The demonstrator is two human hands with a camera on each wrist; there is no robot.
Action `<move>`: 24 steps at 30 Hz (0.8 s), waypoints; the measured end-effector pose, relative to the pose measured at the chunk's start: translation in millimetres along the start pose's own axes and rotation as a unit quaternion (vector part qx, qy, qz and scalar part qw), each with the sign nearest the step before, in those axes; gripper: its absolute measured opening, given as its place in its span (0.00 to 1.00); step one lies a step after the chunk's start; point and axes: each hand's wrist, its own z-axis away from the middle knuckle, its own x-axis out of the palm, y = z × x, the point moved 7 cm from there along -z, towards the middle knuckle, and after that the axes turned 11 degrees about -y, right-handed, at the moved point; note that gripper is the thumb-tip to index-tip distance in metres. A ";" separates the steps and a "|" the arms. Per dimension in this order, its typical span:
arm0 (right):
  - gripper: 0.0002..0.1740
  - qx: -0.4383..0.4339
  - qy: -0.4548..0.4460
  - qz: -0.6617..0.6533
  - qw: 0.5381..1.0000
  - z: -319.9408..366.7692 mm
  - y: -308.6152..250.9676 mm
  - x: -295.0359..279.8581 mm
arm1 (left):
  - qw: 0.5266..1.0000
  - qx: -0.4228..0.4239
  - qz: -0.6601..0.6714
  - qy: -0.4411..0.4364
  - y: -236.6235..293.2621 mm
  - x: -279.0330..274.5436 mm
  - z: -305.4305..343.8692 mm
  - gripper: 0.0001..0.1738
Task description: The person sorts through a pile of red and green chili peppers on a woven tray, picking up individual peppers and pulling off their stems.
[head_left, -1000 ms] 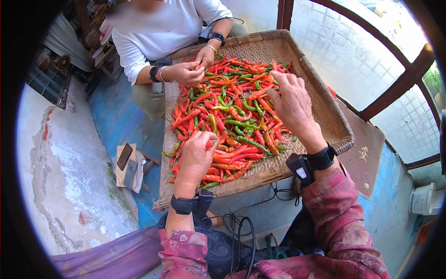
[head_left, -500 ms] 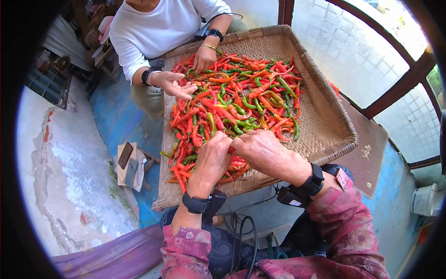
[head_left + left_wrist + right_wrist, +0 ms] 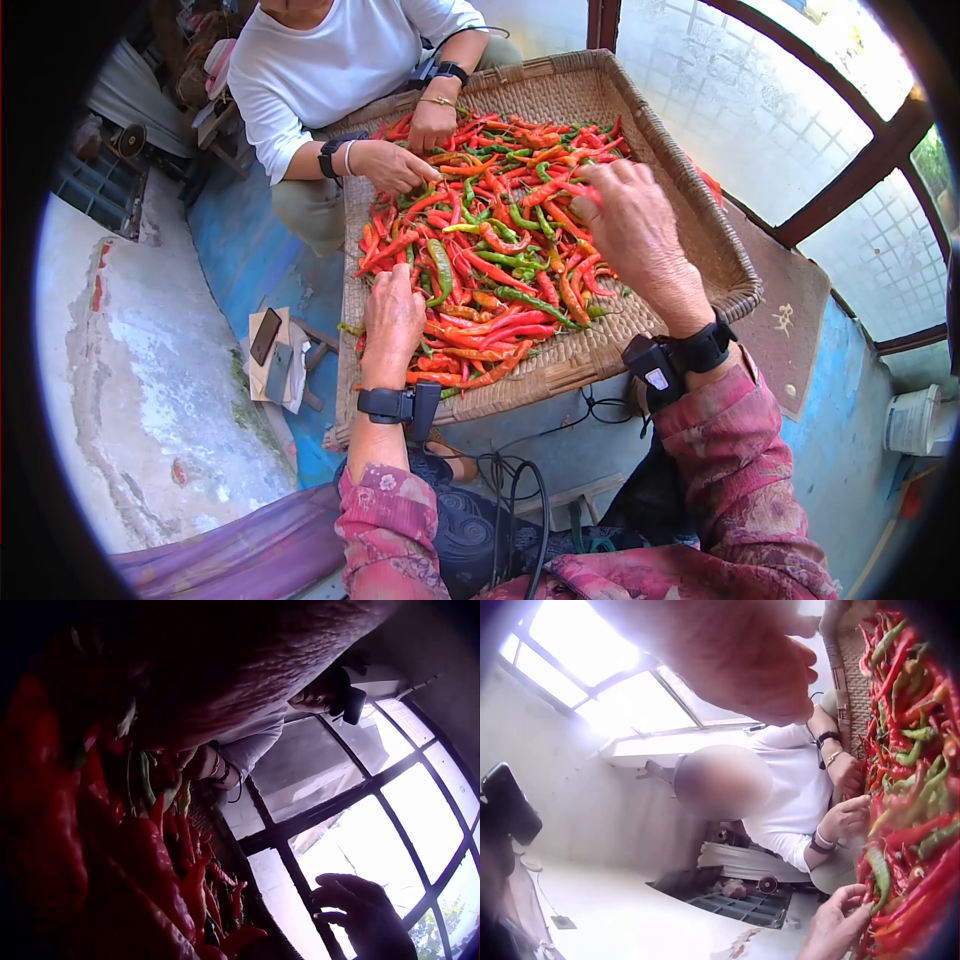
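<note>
Red chillies [image 3: 522,319] likely wanted light picking as the right hand [image 3: 642,228] hovered, fingers apart, the left hand [image 3: 393,315], near left, its grip impossible to tell.

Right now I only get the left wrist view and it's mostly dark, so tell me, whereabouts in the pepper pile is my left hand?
Observer: From the head view, your left hand is at the left edge of the pile of peppers, on the side nearest you.

Operator: Okay, and which side of the tray shows bare weave?

Observer: The right side, as you sit: the tray shows a stretch of bare weave there, between the pile and the right rim.
</note>
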 end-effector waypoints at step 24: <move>0.10 -0.092 -0.323 -0.364 0.869 4.2 -85.0 82.1 | 0.843 0.005 0.536 -0.044 55.4 -12.9 41.6 0.08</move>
